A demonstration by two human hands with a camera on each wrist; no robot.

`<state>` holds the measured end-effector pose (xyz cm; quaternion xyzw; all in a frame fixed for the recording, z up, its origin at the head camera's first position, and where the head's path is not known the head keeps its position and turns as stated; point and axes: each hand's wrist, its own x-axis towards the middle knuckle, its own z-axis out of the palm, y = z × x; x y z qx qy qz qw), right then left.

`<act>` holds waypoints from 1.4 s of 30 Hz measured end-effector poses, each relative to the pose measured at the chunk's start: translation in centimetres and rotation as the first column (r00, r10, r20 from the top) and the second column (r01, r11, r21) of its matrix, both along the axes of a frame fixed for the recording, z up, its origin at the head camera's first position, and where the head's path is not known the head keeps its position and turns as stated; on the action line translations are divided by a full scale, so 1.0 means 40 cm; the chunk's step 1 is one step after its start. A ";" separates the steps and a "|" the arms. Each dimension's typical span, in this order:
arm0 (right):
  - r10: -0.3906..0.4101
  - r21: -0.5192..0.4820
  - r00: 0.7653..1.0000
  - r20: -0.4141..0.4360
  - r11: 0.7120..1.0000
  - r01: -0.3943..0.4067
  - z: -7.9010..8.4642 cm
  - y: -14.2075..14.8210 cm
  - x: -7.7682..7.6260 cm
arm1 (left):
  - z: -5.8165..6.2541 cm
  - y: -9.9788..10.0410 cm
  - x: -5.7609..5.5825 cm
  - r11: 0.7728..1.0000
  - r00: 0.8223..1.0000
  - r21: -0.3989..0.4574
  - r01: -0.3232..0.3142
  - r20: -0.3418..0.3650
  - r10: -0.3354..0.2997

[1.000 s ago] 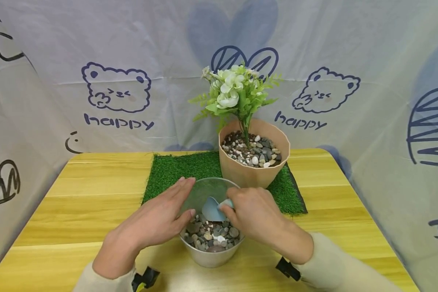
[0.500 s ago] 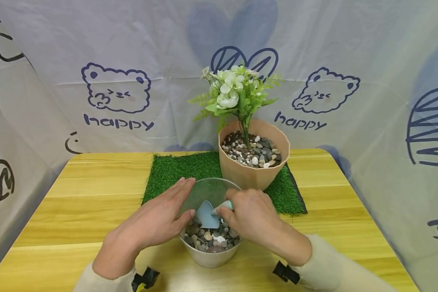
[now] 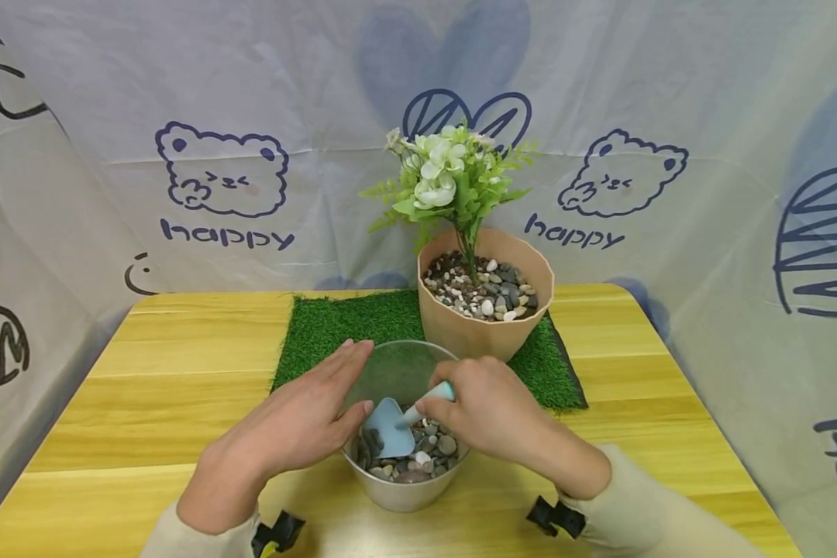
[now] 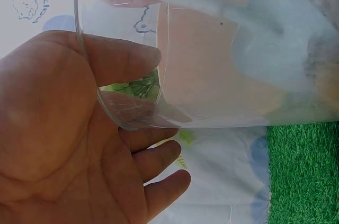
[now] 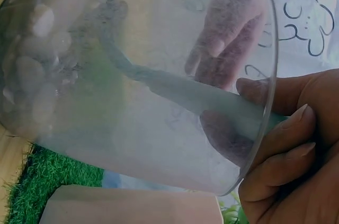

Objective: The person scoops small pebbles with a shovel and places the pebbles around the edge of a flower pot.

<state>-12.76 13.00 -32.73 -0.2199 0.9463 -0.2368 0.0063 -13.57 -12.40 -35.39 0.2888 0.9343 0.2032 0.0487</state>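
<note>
In the head view my right hand (image 3: 491, 403) grips the handle of a small light-blue trowel (image 3: 389, 430). The trowel's blade lies tilted among grey and brown pebbles (image 3: 428, 449) inside a clear plastic container (image 3: 401, 493). Through the container wall, the right wrist view shows the trowel's handle (image 5: 190, 91) running down from my curled fingers. My left hand (image 3: 293, 418) rests at the container's left rim, fingers straight. From the left wrist view, the left thumb (image 4: 124, 60) lies across the rim, while the spread fingers (image 4: 159, 160) stay outside it.
Behind the container stands a peach flowerpot (image 3: 470, 333) with white flowers (image 3: 438, 174), soil and stones. A green artificial-grass mat (image 3: 335, 325) lies beneath it on the wooden table (image 3: 181, 364). A cloth (image 3: 321, 93) printed with bears hangs around the back and sides.
The trowel blade has moved down and left in the container, from above the pebbles into them. Its handle now shows more of its length. The left hand has stayed in place.
</note>
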 end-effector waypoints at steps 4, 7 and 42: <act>0.002 -0.004 1.000 0.021 1.000 -0.002 0.004 0.004 0.001 | 0.001 0.000 -0.001 1.000 1.000 -0.003 -0.002 0.002 0.002; 0.023 0.021 1.000 0.004 1.000 -0.024 0.001 0.002 0.004 | 0.001 -0.001 -0.001 1.000 1.000 0.003 -0.004 0.001 0.004; 0.035 -0.087 0.982 0.187 0.996 -0.019 0.010 0.032 0.014 | 0.002 0.010 0.008 0.997 0.992 -0.069 -0.022 -0.122 0.014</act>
